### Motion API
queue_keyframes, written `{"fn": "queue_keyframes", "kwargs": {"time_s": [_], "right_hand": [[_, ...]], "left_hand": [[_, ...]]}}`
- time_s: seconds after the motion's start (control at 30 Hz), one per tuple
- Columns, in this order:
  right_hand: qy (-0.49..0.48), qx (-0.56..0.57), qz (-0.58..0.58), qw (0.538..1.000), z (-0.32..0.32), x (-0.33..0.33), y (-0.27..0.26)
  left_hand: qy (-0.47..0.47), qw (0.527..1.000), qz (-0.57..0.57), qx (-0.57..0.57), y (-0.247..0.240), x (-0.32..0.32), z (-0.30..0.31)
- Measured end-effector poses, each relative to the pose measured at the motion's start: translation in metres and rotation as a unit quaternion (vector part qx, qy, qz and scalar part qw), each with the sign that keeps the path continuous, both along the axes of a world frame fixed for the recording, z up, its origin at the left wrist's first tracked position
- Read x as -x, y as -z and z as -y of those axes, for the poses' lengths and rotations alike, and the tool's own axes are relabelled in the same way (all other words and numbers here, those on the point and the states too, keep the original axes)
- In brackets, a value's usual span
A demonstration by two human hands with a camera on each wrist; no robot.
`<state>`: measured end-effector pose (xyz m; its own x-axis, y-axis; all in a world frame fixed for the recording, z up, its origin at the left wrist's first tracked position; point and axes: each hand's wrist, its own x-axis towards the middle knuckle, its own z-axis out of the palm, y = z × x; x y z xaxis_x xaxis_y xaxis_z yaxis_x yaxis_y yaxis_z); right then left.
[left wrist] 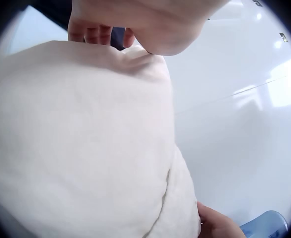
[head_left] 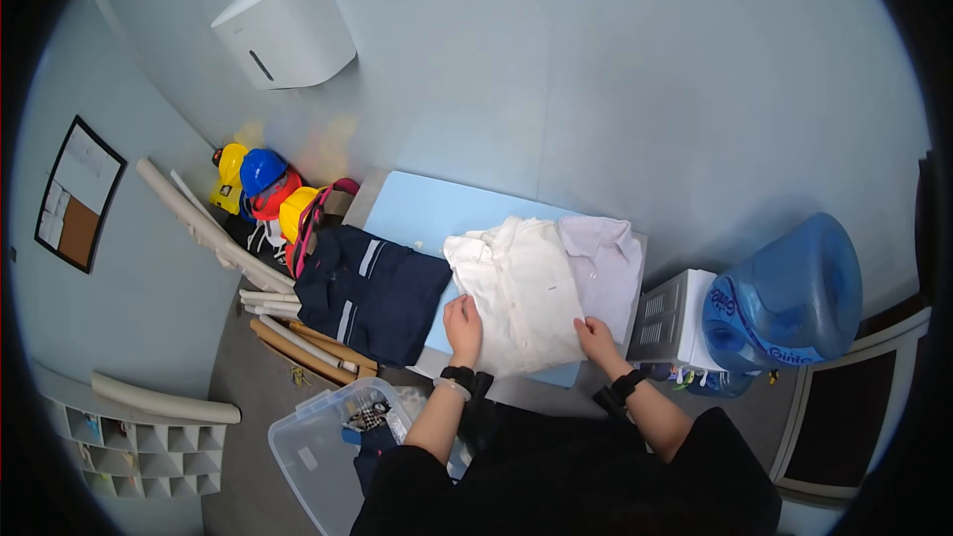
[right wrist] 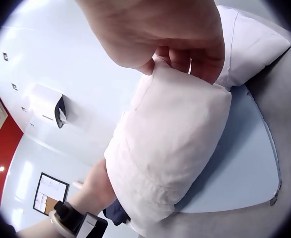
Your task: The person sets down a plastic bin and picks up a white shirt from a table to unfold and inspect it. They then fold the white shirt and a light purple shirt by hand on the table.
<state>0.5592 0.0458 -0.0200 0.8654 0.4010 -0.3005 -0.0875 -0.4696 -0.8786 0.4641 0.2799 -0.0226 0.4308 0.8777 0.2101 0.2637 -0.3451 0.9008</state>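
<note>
A folded white shirt (head_left: 516, 293) with a buttoned front lies between my two hands over the light blue board. My left hand (head_left: 463, 330) grips its left edge, fingers curled behind the cloth in the left wrist view. At the opposite edge, my right hand (head_left: 599, 339) pinches the fabric between thumb and fingers (right wrist: 177, 59). The near part of the shirt bulges up above the board (right wrist: 234, 173) in the right wrist view. To its right lies a folded pale lilac shirt (head_left: 606, 263). A folded navy garment with reflective strips (head_left: 382, 288) lies to its left.
The light blue board (head_left: 447, 197) covers a grey table against the wall. A water dispenser (head_left: 675, 318) with a large blue bottle (head_left: 794, 288) stands at right. Hard hats (head_left: 264, 174) and paper rolls (head_left: 199, 218) are at left. A clear plastic bin (head_left: 308, 457) sits below the table's near edge.
</note>
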Motion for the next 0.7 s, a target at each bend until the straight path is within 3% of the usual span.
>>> {"fn": "queue_keyframes", "kwargs": {"time_s": [0.07,0.1,0.17,0.2,0.23,0.27,0.3,0.33,0.5,0.57,0.7], "right_hand": [[0.009,0.004,0.001,1.0,-0.001,0.002,-0.001],[0.004,0.014,0.013,1.0,-0.002,0.003,-0.004],[0.003,0.023,0.028,0.999,-0.005,0.005,-0.007],[0.007,0.02,0.024,0.999,-0.006,0.005,-0.005],[0.012,0.017,0.02,1.0,-0.006,0.005,-0.004],[0.017,0.015,0.023,0.999,-0.007,0.005,-0.003],[0.007,0.027,0.031,0.999,-0.008,0.004,-0.001],[-0.004,0.04,0.038,0.998,-0.008,0.004,0.001],[0.0,0.054,0.053,0.997,-0.009,0.008,0.001],[0.003,0.053,0.058,0.997,-0.009,0.008,0.002],[0.008,0.061,0.06,0.996,-0.009,0.009,0.005]], "left_hand": [[0.06,0.985,-0.117,-0.107,0.006,-0.013,-0.018],[0.063,0.985,-0.115,-0.109,0.009,-0.02,-0.028],[0.12,0.971,-0.149,0.146,0.021,-0.038,-0.046],[0.109,0.948,-0.05,0.294,0.016,-0.048,-0.047],[0.114,0.948,-0.049,0.292,0.011,-0.051,-0.046],[0.126,0.901,0.081,0.407,0.006,-0.051,-0.044],[0.135,0.823,0.208,0.511,-0.004,-0.052,-0.041],[0.11,0.797,0.233,0.546,-0.011,-0.052,-0.041],[0.104,0.775,0.212,0.586,0.012,-0.065,-0.053],[0.177,0.719,0.205,0.64,0.018,-0.068,-0.058],[0.175,0.747,0.153,0.623,0.003,-0.073,-0.058]]}}
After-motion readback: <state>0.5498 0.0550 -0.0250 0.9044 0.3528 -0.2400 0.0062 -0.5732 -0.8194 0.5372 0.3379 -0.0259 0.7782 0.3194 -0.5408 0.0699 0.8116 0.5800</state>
